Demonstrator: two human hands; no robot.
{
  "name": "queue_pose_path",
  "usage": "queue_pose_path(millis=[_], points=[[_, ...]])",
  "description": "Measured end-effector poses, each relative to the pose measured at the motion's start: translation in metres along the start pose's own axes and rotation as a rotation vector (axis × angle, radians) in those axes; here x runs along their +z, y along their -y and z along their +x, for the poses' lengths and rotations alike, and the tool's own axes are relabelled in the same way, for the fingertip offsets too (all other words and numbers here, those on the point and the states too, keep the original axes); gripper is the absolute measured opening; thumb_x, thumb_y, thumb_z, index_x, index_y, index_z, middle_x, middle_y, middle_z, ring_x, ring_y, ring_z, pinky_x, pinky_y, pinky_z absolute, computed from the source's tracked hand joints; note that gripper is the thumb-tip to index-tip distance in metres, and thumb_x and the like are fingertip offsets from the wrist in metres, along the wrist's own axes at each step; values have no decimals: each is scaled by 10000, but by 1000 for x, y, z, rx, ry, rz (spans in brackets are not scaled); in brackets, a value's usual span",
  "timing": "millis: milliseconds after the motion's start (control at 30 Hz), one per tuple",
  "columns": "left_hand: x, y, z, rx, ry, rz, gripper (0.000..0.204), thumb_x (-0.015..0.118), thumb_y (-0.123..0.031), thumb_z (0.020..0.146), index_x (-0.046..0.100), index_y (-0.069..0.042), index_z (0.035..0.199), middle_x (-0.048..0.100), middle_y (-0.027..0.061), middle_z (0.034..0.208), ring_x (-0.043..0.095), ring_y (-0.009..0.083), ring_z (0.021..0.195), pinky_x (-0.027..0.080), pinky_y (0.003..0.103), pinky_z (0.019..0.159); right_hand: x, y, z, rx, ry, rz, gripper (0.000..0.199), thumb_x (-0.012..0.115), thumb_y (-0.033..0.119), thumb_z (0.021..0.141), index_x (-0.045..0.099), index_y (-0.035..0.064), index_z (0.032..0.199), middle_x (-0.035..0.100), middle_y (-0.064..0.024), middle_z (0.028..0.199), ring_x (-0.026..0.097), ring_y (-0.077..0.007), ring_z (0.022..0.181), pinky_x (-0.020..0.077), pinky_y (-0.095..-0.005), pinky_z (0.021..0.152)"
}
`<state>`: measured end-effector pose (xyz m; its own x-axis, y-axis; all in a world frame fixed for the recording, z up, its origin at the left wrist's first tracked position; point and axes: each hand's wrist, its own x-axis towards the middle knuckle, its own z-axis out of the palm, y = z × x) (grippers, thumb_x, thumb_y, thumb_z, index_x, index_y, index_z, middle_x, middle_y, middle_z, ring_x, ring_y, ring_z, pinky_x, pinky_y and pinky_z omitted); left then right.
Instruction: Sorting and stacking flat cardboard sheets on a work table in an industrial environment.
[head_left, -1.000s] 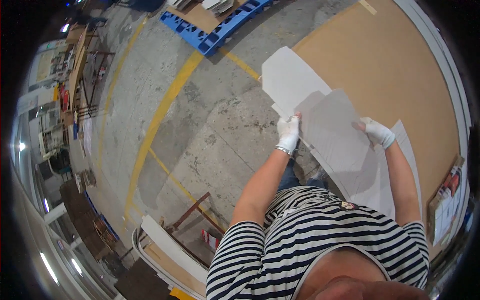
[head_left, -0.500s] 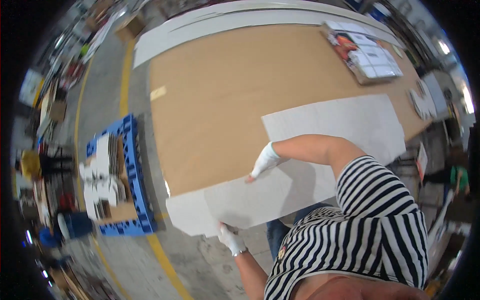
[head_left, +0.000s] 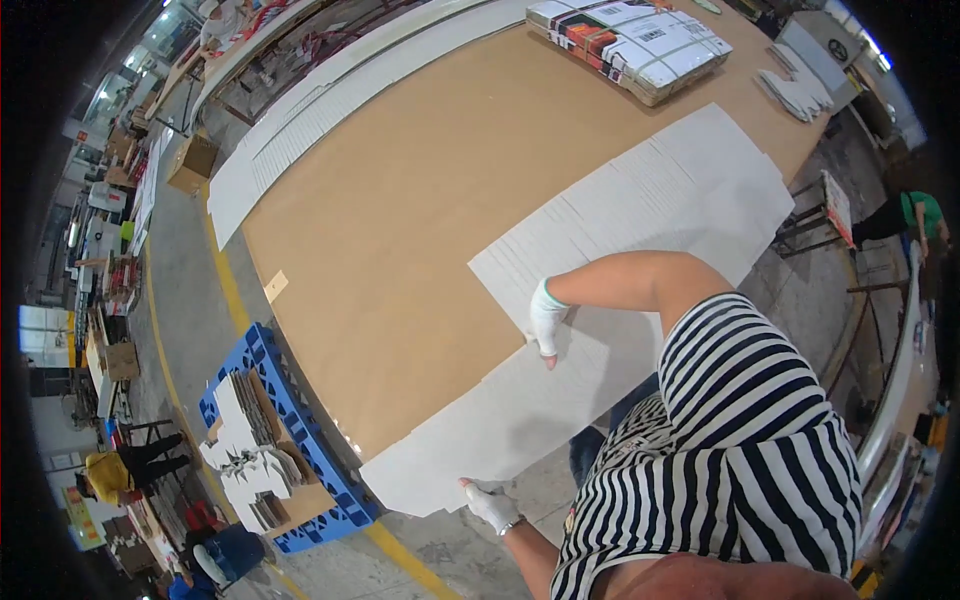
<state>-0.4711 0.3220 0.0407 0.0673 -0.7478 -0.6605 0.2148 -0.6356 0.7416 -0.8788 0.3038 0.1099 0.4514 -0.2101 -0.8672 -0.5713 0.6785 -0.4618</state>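
Note:
A white cardboard sheet [head_left: 450, 445] lies along the near side of the large brown-covered table [head_left: 400, 250]. It widens toward the right into a broad part with cut lines. My left hand [head_left: 490, 508], in a white glove with bare fingertips, pinches its near left edge, the thumb on top and the other fingers hidden beneath. Farther in, my right hand [head_left: 546, 322], gloved the same way, rests on the sheet by its stepped far edge. Its fingers look stretched out on the surface, partly hidden by the hand itself.
A strapped bundle of printed cardboard [head_left: 640, 45] sits at the far right, with white cut pieces [head_left: 795, 90] beside it. Long white sheets [head_left: 290, 130] line the far edge. Left of the table, a blue pallet [head_left: 325, 465] carries stacked white cutouts [head_left: 250, 440]. Other people are in the background.
The view has turned, so the table and pallet appear rotated. My right hand has turned its fingers more toward me on the sheet. My left hand stays at the sheet's near left edge.

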Motion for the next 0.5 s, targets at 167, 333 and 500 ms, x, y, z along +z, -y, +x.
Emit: queue_pose_path(millis=[167,333,500], points=[[1,-3,0,-50,12,36,575,549,-377,912,384,-32,1342,486,119,1282,514,254,1135,488,403,871,9,-31,23,-115,-275,-209,671,768,288,703,509,-15,1243,627,-141,1071,590,-264,981,457,-397,827],[9,-3,-6,40,26,-15,558,535,-379,918,399,-27,1329,480,116,1296,510,247,1143,480,404,886,12,-40,41,-193,-259,-160,663,768,246,702,484,-22,1238,608,-168,1055,590,-264,922,472,-381,731],[11,1,-2,-16,71,-16,534,501,-378,932,406,-24,1321,488,115,1284,512,250,1143,473,409,892,16,-48,44,-180,-401,-295,667,741,267,711,477,-37,1243,596,-196,1082,581,-288,956,473,-383,767]])
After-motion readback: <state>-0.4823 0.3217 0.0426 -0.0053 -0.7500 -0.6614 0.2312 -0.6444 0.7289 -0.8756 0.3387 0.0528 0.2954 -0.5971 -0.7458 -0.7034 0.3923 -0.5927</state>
